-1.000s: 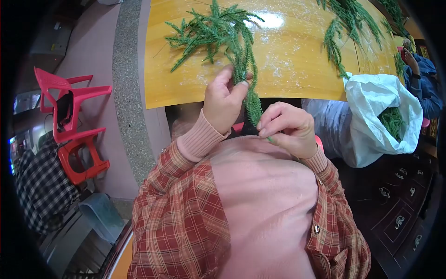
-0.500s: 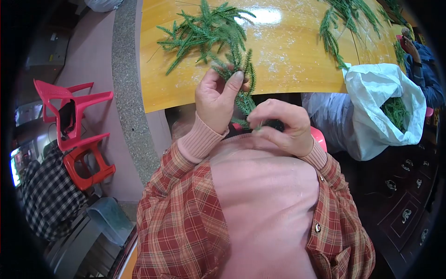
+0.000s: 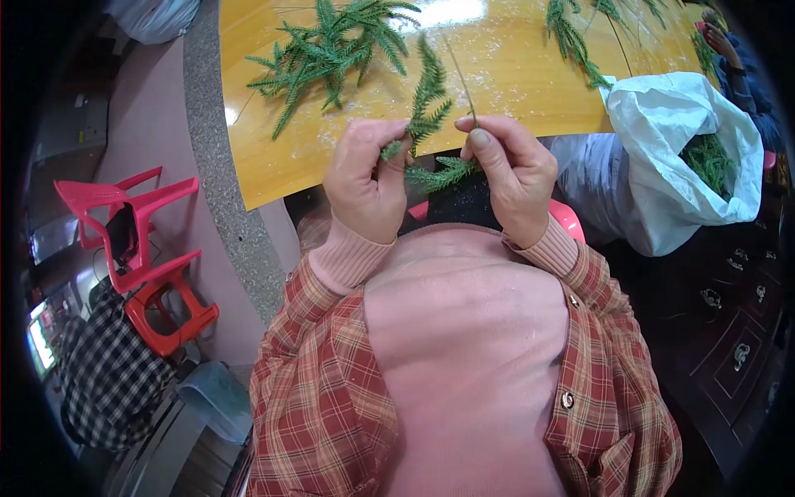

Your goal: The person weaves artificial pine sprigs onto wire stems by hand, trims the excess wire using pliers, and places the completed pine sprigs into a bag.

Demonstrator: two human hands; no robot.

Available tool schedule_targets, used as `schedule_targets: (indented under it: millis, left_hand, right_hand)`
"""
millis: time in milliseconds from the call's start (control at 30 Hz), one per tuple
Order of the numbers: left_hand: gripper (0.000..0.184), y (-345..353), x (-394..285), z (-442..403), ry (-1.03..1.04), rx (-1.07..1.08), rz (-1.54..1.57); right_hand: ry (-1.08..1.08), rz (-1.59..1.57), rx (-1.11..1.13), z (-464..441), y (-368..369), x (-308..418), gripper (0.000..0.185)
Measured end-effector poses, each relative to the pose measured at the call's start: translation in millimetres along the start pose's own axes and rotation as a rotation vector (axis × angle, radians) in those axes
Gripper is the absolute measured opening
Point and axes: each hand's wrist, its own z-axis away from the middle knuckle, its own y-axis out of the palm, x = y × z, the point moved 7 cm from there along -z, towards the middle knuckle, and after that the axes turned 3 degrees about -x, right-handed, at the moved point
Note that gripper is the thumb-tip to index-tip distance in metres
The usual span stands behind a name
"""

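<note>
At the near edge of a yellow counter, a person in a plaid shirt and pink top has both arms raised in front of the chest. The left hand pinches a green sprig between thumb and fingers, its feathery top upright over the counter. The right hand is near the left, not touching it, its thumb and forefinger closed on a thin, bare stem that points up. Just below, between the hands, is a green tip; whether it joins that stem, I cannot tell. Farther back on the left of the counter, a loose pile of similar greenery spreads out, with white flecks around it. More branches lie toward the right. Beside the counter, on the right, a white sack gapes open, with leaves inside. Beyond it show a co-worker's hand and blue sleeve. At far left are a pink chair and a red stool
</note>
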Motion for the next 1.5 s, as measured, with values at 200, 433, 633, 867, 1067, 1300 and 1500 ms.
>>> schedule_targets:
  millis: [200, 433, 633, 867, 1067, 1300, 1500]
  left_hand:
    - [0.017, 2.5, -18.0, -1.3, 0.201, 0.050, -0.147]
    - [0.036, 8.5, -25.1, -2.7, 0.313, 0.226, -0.261]
    - [0.025, 12.8, 7.1, 8.7, -0.240, 0.326, 0.129]
    - [0.021, 20.6, 18.9, 16.4, -0.556, 0.328, 0.508]
    - [0.019, 22.0, 20.4, 18.1, -0.579, 0.314, 0.472]
    - [0.026, 28.1, 28.2, 23.3, -0.670, 0.376, 0.654]
    - [0.031, 31.4, 29.2, 25.1, -0.716, 0.467, 0.660]
  right_hand:
    - [-0.007, 0.059, 0.011, 2.1, -1.0, 3.1, 0.009]
    - [-0.492, 0.380, 0.102, 1.9, 4.2, 32.1, 0.015]
    - [-0.586, 0.543, 0.301, 2.8, 12.5, 28.2, 0.019]
    - [-0.552, 0.551, 0.303, 6.1, 17.1, 25.9, 0.019]
    - [-0.476, 0.484, 0.186, 6.9, 10.1, 25.4, 0.018]
    - [-0.551, 0.490, 0.221, 6.6, 10.5, 25.8, 0.019]
    - [-0.537, 0.507, 0.239, 7.5, 10.0, 24.7, 0.018]
